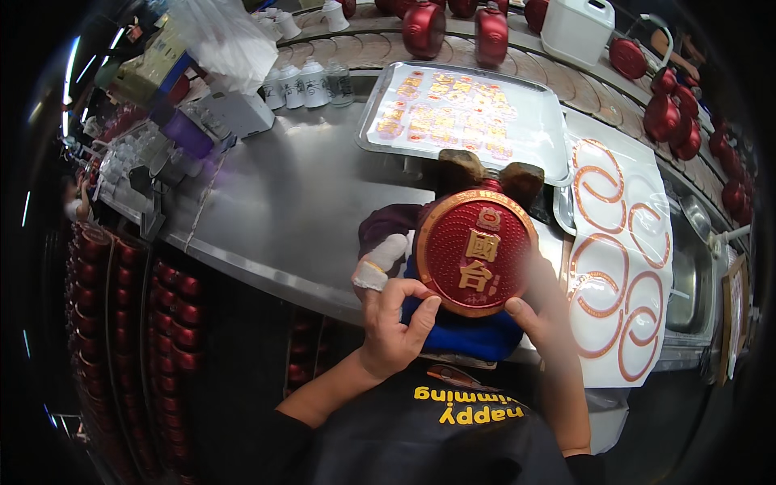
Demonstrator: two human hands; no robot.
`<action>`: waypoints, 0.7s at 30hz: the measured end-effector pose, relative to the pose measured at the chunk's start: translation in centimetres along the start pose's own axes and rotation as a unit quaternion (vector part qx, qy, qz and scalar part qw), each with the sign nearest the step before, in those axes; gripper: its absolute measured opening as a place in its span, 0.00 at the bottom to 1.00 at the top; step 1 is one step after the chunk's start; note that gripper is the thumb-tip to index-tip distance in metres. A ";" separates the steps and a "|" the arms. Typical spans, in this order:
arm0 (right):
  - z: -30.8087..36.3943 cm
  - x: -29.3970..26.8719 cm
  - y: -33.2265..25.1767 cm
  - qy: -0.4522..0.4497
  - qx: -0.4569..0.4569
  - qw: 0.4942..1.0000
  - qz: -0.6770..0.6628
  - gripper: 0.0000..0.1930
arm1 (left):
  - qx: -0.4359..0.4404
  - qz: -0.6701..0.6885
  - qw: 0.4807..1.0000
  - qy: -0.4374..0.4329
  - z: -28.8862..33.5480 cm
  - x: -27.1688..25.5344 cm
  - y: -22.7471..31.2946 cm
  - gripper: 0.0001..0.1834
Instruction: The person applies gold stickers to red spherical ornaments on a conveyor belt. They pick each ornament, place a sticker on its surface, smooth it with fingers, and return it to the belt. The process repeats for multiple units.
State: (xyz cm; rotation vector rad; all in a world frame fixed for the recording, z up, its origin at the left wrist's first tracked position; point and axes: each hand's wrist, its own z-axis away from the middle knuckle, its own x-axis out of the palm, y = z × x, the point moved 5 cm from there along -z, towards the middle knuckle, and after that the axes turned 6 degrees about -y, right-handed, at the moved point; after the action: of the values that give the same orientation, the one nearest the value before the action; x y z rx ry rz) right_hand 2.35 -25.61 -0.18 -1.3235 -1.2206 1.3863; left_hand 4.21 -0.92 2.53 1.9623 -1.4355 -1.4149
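A round, flat red bottle (505, 263) with raised gold characters lies face up in front of me, its neck between two dark brown blocks (520, 182). An orange-gold ring sticker (432, 284) runs around its face. My left hand (392, 323) is closed, thumb and forefinger pinched at the ring's lower left edge; white wrapping (372, 276) shows by its other fingers. Whether the ring's edge is lifted there, I cannot tell. My right hand (546, 315) grips the bottle's lower right side, thumb on the rim, fingers blurred. Blue cloth (473, 335) lies beneath the bottle.
A metal tray (373, 133) with a sheet of shiny gold stickers stands behind the bottle. To the right lies a white sheet (602, 360) of orange ring stickers, beside a sink (691, 311). White bottles (311, 85) and a purple cup (186, 133) stand left; red bottles (424, 31) line the back.
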 end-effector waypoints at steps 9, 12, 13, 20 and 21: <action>0.2 0.3 -0.1 0.002 0.034 0.999 -0.021 0.45 | -0.010 0.020 1.000 0.013 -0.4 -0.1 -0.2 0.09; 0.4 0.2 -0.2 0.006 0.052 0.998 -0.019 0.47 | -0.018 0.041 0.999 0.020 -0.5 0.0 -0.4 0.10; 0.6 0.3 -0.3 -0.002 0.041 0.999 -0.007 0.48 | -0.021 0.048 0.998 0.025 -0.4 0.1 -0.5 0.10; -0.3 0.4 -0.9 -0.012 -0.035 0.997 0.064 0.55 | -0.017 0.079 0.996 0.022 -0.7 0.0 -0.5 0.10; -0.4 0.5 -1.0 -0.009 -0.037 0.997 0.066 0.56 | -0.017 0.085 0.996 0.017 -0.8 0.1 -0.5 0.10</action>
State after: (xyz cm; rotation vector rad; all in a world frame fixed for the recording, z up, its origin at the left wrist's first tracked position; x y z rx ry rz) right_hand 2.65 -24.90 0.70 -1.4698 -1.2249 1.4597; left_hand 5.12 -0.98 2.47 1.7876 -1.5128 -1.3160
